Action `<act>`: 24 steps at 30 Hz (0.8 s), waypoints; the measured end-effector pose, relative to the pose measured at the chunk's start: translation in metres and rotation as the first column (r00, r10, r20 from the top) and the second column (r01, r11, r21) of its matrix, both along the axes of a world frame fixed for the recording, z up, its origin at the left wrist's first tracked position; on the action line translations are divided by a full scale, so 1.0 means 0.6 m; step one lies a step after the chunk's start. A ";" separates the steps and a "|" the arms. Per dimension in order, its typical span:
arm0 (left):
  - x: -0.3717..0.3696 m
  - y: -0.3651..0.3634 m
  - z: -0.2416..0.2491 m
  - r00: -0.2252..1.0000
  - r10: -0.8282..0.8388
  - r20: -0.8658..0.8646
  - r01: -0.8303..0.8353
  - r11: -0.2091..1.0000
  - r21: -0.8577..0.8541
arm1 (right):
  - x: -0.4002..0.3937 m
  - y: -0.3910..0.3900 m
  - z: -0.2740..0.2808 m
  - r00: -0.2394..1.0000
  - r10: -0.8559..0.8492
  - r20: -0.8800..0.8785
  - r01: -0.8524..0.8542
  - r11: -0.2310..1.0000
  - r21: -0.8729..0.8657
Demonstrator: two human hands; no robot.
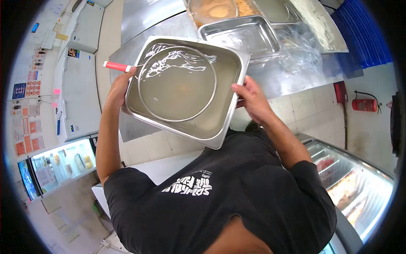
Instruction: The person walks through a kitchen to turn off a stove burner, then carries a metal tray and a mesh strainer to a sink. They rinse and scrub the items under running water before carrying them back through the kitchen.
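Two hands carry a liquid-filled pan (230,74): the left hand (119,86) clamps its 9 o'clock rim, the right hand (249,95) its 3 o'clock rim. A strainer (177,84) lies inside, red handle (116,66) overhanging; the pan tilts, so liquid may well slop out.

Silver pan (237,63), pale yellowish liquid (177,84), red-handled strainer (117,66).

Ahead of both hands, the steel counter (139,25) is crowded on the right by a shallow empty steel tray (241,36) and crumpled clear plastic film (302,53); its left stretch lies bare beyond the left hand (118,91).
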State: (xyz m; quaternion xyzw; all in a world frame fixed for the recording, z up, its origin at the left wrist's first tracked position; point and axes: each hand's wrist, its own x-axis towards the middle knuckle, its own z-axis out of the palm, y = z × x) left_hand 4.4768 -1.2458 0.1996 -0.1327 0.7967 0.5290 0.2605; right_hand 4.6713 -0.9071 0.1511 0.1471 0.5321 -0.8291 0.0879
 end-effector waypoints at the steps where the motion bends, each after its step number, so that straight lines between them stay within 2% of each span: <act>1: 0.007 0.037 0.008 1.000 -0.006 0.001 0.006 1.000 0.005 | 0.010 0.030 0.007 0.999 -0.041 -0.015 0.041 0.999 0.009; 2: 0.025 0.084 0.030 1.000 -0.009 -0.024 0.009 1.000 0.003 | 0.019 0.060 0.008 0.997 -0.070 -0.023 0.071 0.997 0.022; 5: 0.031 0.219 0.016 0.997 -0.047 -0.067 0.053 0.995 0.084 | 0.061 0.199 0.022 0.977 -0.201 -0.063 0.205 0.978 0.047; 6: 0.034 0.260 0.012 0.998 -0.037 -0.047 0.043 0.988 0.146 | 0.073 0.236 0.021 0.969 -0.236 -0.076 0.239 0.970 0.035; 10: 0.065 0.454 0.019 0.995 -0.088 -0.044 0.095 0.975 0.202 | 0.132 0.394 0.008 0.914 -0.386 -0.126 0.390 0.920 0.015; 13: 0.098 0.610 0.018 0.982 -0.171 -0.077 0.186 0.943 0.277 | 0.184 0.513 0.024 0.870 -0.479 -0.118 0.488 0.870 0.073; 18: 0.127 0.865 -0.009 0.936 -0.350 -0.025 0.336 0.874 0.350 | 0.283 0.700 0.008 0.721 -0.684 -0.114 0.692 0.718 0.076; 21: 0.138 1.018 -0.019 0.848 -0.529 0.010 0.466 0.756 0.460 | 0.343 0.813 -0.015 0.618 -0.777 -0.121 0.785 0.617 0.052; 22: 0.157 1.075 -0.021 0.861 -0.508 -0.004 0.454 0.765 0.457 | 0.365 0.849 -0.022 0.568 -0.811 -0.142 0.821 0.570 0.032; 24: 0.176 1.188 -0.038 0.807 -0.590 0.011 0.513 0.710 0.482 | 0.413 0.923 -0.039 0.475 -0.864 -0.165 0.879 0.474 0.046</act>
